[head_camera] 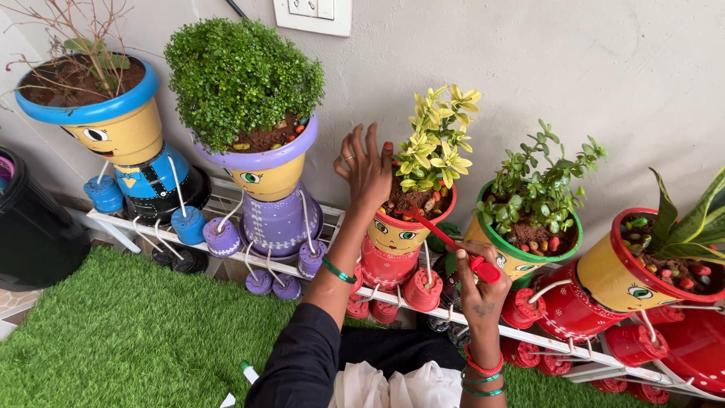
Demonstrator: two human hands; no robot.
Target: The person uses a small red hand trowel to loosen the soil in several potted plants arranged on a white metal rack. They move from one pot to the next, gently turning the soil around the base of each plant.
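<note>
Left hand (366, 170) raised, fingers spread, palm resting against the rim of the red face pot (400, 227) at its 9 o'clock, likely to steady it. Right hand (477, 283) pinches a thin red tool (445, 238), probably a small rake or brush; its tip reaches into the soil at the pot's 4 o'clock, angled low so it slips under the foliage. Pot: yellow painted face, red rim, coloured pebbles on soil, yellow-green leafy plant (436, 136), doll-like body of small red pots below. It sits mid-row on a white wire rack (226, 253), between a purple face pot (272, 170) and a green-rimmed pot (521, 242).
</note>
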